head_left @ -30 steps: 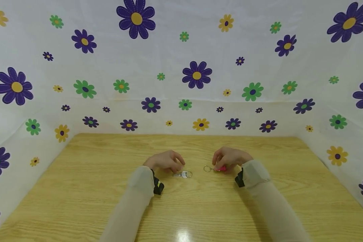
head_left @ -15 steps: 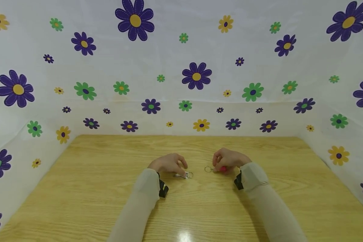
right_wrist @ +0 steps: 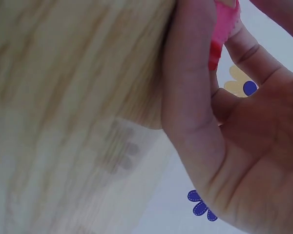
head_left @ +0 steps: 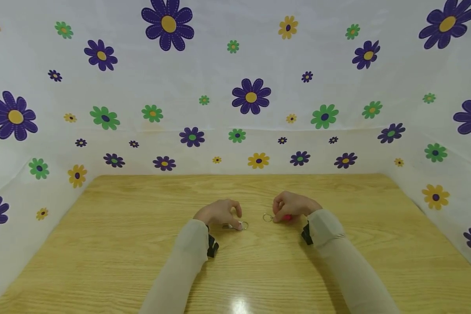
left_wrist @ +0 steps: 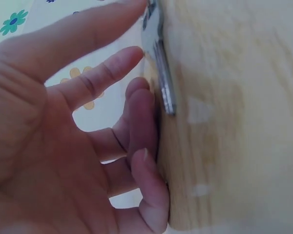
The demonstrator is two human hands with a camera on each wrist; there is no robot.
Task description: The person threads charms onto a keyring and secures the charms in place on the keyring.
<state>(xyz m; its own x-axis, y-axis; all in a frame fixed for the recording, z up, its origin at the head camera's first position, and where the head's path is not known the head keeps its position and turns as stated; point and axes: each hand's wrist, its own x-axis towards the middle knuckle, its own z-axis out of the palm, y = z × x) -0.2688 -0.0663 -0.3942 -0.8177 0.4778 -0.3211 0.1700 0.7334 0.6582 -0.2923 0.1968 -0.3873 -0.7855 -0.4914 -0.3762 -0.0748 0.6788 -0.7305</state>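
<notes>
Wooden table [head_left: 267, 266]: touching metal keychain [left_wrist: 162, 63] with loose left hand [head_left: 220, 212]; right of metal keychain, pinching pink keychain [right_wrist: 224, 24] with right hand [head_left: 295, 205].

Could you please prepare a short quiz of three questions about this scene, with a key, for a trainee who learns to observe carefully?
1. Multiple choice: Which colour has the small item that the person's right grip holds?
A) Green
B) Pink-red
C) Black

2. True or false: The silver metal item is nearer to the left grip than to the right one.

3. Fill in: The white covering behind the wooden table is printed with ____.

Key:
1. B
2. True; the left thumb reaches to it.
3. flowers
</notes>
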